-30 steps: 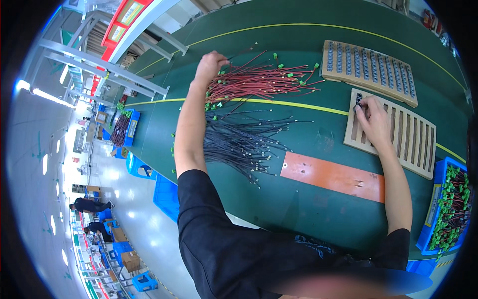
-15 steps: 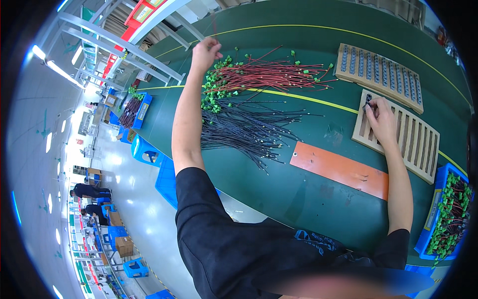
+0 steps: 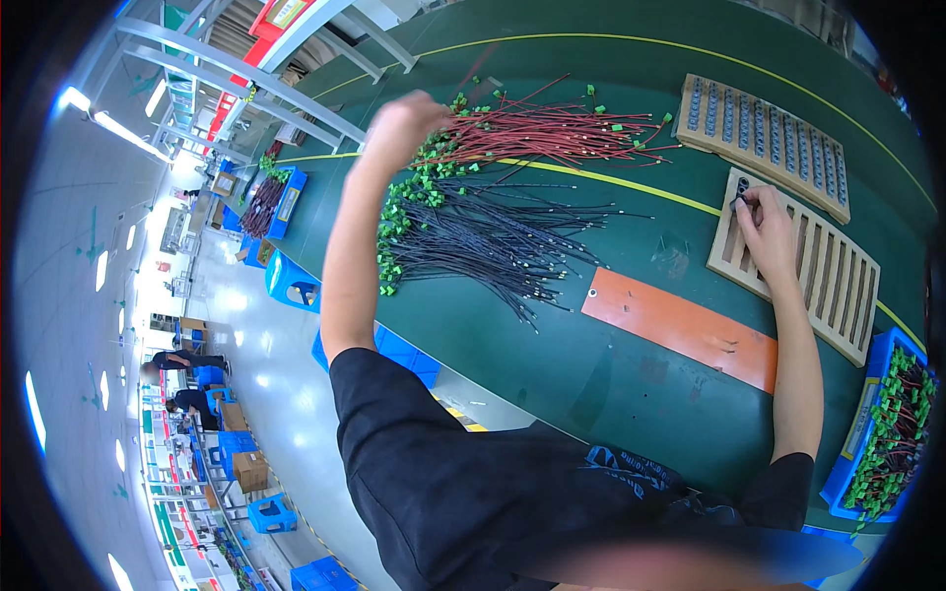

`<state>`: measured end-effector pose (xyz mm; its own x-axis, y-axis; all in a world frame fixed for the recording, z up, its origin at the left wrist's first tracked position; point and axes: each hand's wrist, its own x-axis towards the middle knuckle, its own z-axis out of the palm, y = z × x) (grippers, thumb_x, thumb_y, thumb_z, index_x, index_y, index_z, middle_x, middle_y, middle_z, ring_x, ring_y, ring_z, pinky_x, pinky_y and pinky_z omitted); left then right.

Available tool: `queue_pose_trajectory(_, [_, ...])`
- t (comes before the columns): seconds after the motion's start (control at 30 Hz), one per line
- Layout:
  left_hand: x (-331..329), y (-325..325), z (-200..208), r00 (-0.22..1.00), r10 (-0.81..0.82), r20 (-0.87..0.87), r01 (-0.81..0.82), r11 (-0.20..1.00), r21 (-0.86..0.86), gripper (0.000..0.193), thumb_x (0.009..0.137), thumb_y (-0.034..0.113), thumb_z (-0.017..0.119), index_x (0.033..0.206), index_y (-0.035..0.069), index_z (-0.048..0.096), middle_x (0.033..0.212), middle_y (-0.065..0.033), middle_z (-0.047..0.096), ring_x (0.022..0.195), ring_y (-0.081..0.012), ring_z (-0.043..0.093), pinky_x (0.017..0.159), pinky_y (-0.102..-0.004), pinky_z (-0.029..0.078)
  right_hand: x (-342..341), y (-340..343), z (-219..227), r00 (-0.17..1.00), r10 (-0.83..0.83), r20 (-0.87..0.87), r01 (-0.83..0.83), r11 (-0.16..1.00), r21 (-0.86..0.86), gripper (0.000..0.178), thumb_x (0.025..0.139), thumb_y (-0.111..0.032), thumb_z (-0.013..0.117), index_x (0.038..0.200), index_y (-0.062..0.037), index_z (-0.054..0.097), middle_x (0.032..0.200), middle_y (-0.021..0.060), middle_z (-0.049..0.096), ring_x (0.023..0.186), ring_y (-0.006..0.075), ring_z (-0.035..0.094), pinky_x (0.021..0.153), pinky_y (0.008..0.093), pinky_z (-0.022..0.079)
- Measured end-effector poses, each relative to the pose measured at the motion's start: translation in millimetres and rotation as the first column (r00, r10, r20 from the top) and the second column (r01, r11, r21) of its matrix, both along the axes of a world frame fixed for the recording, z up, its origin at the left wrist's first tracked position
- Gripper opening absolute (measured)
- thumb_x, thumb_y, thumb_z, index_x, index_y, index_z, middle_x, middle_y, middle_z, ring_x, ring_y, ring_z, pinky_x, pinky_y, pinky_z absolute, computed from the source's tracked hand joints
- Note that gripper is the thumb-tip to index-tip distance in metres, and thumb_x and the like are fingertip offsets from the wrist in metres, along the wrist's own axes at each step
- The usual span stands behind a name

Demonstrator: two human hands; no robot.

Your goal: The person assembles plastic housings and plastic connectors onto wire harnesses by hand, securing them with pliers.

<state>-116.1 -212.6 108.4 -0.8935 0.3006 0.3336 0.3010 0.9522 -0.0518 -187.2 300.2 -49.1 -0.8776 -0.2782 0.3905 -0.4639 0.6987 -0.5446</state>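
Note:
My left hand, blurred by motion, is raised at the left end of a bundle of red wires with green connectors. A smeared red wire slants up from its closed fingertips. Below lies a bundle of black wires, also with green connectors at the left end. My right hand pinches a small black part at the upper left end of a slotted wooden fixture. Another small black round part shows in the slot just above the fingertips.
A second wooden board with rows of small grey-blue parts lies behind the fixture. An orange plate rests nearer me. Blue bins of wires stand at the right and far left. A metal frame rises at the upper left.
My left hand has moved slightly down and toward the wire bundles, with the red streak now slanting right. My right hand stays at the same slot; the whole view has shifted slightly.

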Motion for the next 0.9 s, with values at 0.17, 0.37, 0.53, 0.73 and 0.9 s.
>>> queue_pose_trajectory(0.17, [-2.6, 17.0, -98.0, 0.929, -0.015, 0.371, 0.023, 1.0, -0.017, 0.021, 0.078, 0.015, 0.076, 0.095, 0.004, 0.074, 0.094, -0.013, 0.069, 0.093, -0.0344, 0.067, 0.082, -0.0452, 0.053, 2.3, -2.5, 1.1, 0.998, 0.025, -0.051, -0.026, 1.0, -0.006, 0.02, 0.093, -0.021, 0.064, 0.103, -0.004, 0.061, 0.091, 0.0109, 0.06, 0.072, 0.0263, 0.059, 0.066, 0.0387, 0.048])
queue_pose_trajectory(0.37, [3.0, 11.1, -137.0, 0.946, 0.059, 0.319, -0.033, 0.996, -0.085, 0.015, 0.081, 0.017, 0.075, 0.093, 0.009, 0.074, 0.096, -0.0111, 0.069, 0.092, -0.0331, 0.069, 0.078, -0.0453, 0.056, 4.6, -5.4, 3.7, 0.999, 0.028, -0.022, -0.028, 1.0, -0.01, 0.02, 0.093, -0.022, 0.064, 0.102, -0.0042, 0.061, 0.09, 0.0104, 0.06, 0.071, 0.026, 0.06, 0.066, 0.0382, 0.048])
queue_pose_trajectory(0.53, [6.9, 20.6, -131.9, 0.946, 0.088, 0.312, -0.055, 0.992, -0.113, 0.013, 0.084, 0.016, 0.072, 0.094, 0.008, 0.073, 0.094, -0.0112, 0.068, 0.091, -0.0336, 0.069, 0.076, -0.0463, 0.056, 3.1, -0.3, 0.9, 1.0, 0.006, -0.025, -0.006, 1.0, -0.006, 0.02, 0.093, -0.023, 0.064, 0.101, -0.0049, 0.061, 0.091, 0.0096, 0.061, 0.072, 0.0255, 0.06, 0.065, 0.038, 0.048])
queue_pose_trajectory(0.73, [22.1, -1.4, -116.7, 0.984, 0.16, 0.075, -0.172, 0.967, 0.189, 0.014, 0.089, 0.012, 0.066, 0.1, 0.004, 0.069, 0.092, -0.0182, 0.07, 0.089, -0.0388, 0.068, 0.076, -0.0478, 0.054, 3.3, -4.2, 0.7, 1.0, 0.015, 0.004, -0.015, 1.0, -0.014, 0.019, 0.094, -0.022, 0.064, 0.102, -0.0052, 0.061, 0.091, 0.0095, 0.061, 0.072, 0.0247, 0.06, 0.066, 0.0378, 0.048])
queue_pose_trajectory(0.9, [40.7, -61.7, -55.0, 0.937, 0.344, 0.065, -0.298, 0.685, 0.665, 0.017, 0.091, 0.009, 0.07, 0.103, 0.0, 0.076, 0.085, -0.0074, 0.076, 0.077, -0.0122, 0.071, 0.073, -0.0265, 0.056, 1.5, -3.2, -0.6, 1.0, 0.028, -0.015, -0.028, 0.999, -0.03, 0.019, 0.094, -0.022, 0.063, 0.102, -0.0055, 0.061, 0.092, 0.0094, 0.061, 0.073, 0.0251, 0.06, 0.066, 0.0377, 0.048])
